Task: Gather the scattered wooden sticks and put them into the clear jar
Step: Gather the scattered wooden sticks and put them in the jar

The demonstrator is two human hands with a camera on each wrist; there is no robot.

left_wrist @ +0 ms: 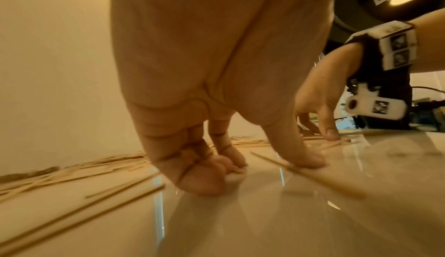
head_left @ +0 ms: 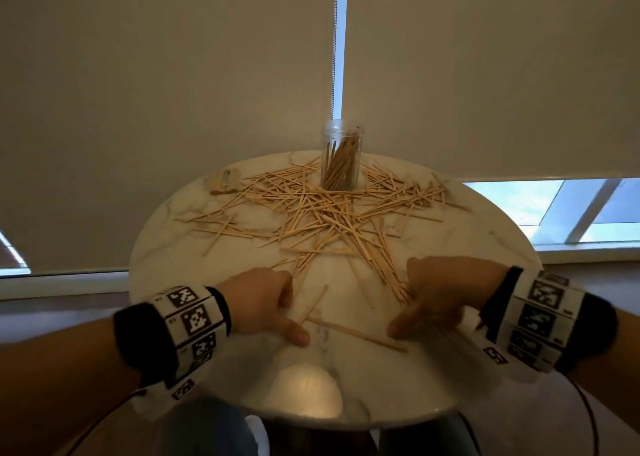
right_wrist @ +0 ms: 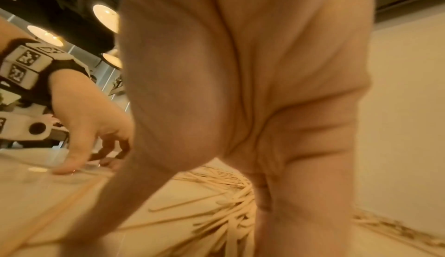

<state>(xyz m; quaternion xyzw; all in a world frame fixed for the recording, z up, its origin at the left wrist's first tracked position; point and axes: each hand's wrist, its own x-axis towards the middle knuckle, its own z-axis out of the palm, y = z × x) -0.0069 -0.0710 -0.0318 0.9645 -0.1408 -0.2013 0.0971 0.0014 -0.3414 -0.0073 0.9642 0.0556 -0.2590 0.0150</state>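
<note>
On the marble table point(head_left: 180, 247), both hands press fingertips onto loose sticks point(head_left: 329, 213).

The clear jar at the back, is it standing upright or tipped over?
Upright. The clear jar stands on the round table, mouth up, some wooden sticks already inside.

- round white marble table point(head_left: 194, 234), glossy, with grey veins
- small pale packet with a green mark point(head_left: 225, 179) lying at the table's far left edge
- beige roller blinds point(head_left: 156, 92) drawn down behind, a bead chain point(head_left: 334, 57) hanging between them
- strip of bright window point(head_left: 571, 209) below the right blind
- round ceiling lamps point(right_wrist: 106, 18) glowing overhead
</note>
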